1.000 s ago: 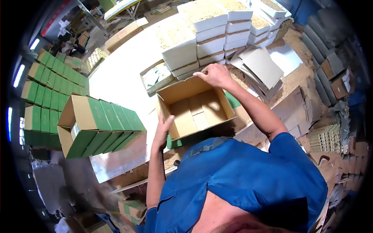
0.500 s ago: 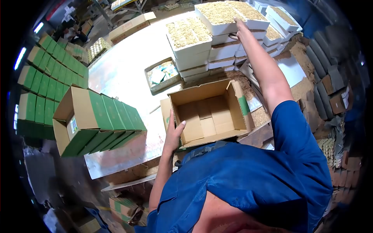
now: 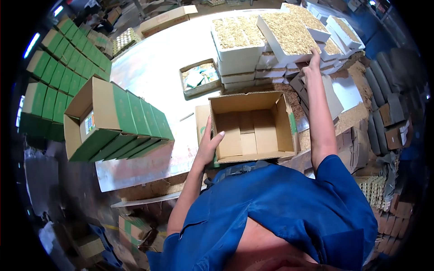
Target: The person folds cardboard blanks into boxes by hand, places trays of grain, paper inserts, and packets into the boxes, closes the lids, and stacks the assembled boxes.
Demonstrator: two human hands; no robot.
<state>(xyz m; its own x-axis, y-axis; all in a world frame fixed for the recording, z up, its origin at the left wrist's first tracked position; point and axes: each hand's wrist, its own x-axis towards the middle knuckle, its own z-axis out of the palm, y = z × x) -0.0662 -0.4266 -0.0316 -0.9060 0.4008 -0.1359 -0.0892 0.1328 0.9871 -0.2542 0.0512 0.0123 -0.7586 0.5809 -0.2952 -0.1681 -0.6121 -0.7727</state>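
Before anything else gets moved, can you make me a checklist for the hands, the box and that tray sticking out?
1. Left hand at the cardboard box: ok, by its left wall.
2. Cardboard box open on top: ok, its bare bottom shows.
3. Right hand on the white tray: ok, at its near right corner.
4. White tray lined up with the white trays beside it: not ok, it sits askew.
5. Fingers underneath the white tray: cannot tell, partly hidden.
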